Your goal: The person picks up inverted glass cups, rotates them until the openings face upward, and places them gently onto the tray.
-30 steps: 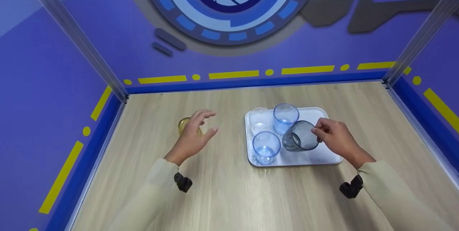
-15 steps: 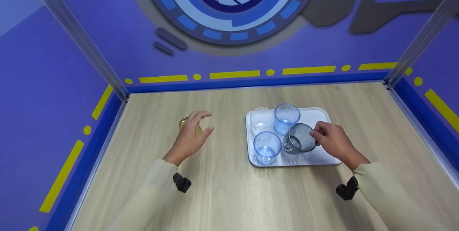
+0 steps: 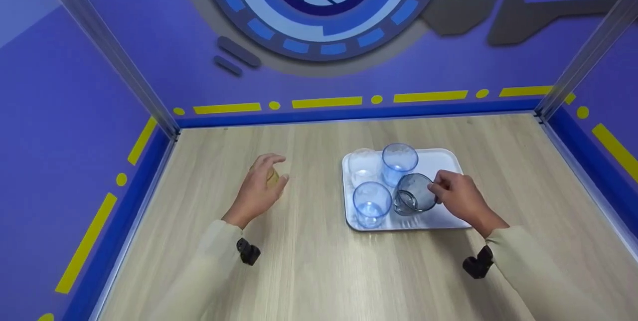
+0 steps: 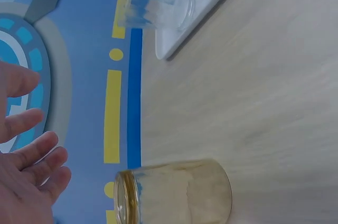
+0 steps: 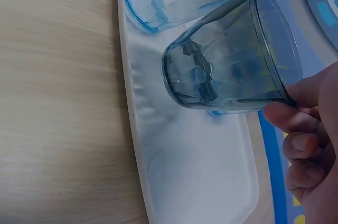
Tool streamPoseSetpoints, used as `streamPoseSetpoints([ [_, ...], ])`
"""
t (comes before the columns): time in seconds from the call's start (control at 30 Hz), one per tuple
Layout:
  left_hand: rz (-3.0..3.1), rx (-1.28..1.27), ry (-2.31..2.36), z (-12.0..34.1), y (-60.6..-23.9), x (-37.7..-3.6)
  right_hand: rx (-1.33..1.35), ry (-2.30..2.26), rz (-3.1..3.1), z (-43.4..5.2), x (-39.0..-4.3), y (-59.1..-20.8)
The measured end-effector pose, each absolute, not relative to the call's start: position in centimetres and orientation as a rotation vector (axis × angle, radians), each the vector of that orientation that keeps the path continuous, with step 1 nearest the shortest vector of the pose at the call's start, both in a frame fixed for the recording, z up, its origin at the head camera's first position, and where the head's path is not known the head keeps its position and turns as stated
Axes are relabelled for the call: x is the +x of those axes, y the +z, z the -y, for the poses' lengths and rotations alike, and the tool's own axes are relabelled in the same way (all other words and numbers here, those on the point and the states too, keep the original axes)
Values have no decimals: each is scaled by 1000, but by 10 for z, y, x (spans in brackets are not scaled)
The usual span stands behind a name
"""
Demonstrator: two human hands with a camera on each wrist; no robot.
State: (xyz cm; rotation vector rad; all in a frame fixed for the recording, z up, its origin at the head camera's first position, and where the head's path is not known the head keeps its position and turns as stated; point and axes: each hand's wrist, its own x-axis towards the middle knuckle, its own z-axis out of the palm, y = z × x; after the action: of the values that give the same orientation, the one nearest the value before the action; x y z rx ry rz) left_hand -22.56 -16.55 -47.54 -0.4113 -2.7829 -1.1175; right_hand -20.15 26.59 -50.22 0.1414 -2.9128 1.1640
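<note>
Right hand [image 3: 461,196] has the grey glass [image 3: 413,194] pinched at the rim, fingertips curled over the lip, and the glass is tilted over the white tray [image 3: 448,161], its base low above the tray floor; whether it touches I cannot tell. Smoky blue-grey, see-through, faceted round the lower wall, thick bottom, nothing inside. In the wrist view the grey glass [image 5: 227,55] leans with its mouth toward the fingers [image 5: 296,115].

Over on the other side, the left hand [image 3: 259,189] hovers wide, fingers spread and loosely bent around the amber glass [image 3: 271,177] that stands on the tabletop [image 3: 309,261]. The wrist view shows the fingers [image 4: 31,155] apart from the amber glass [image 4: 174,192], not gripping it: a short, yellowish, clear tumbler, empty.

Count them up: five glasses in all. On the tray, two light blue glasses [image 3: 398,161], one clear glass [image 3: 361,166] at the far left corner, plus the grey one in hand. One amber glass off the tray, well apart to the left. One tray. No labels, brands or writing to read on any of them.
</note>
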Motion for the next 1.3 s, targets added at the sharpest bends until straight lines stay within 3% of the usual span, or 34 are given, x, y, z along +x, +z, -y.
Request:
streamPoseSetpoints([
  [1.3,2934,-338,-843,187,-495,-242,94,1141,2912,-258,-210,-516],
])
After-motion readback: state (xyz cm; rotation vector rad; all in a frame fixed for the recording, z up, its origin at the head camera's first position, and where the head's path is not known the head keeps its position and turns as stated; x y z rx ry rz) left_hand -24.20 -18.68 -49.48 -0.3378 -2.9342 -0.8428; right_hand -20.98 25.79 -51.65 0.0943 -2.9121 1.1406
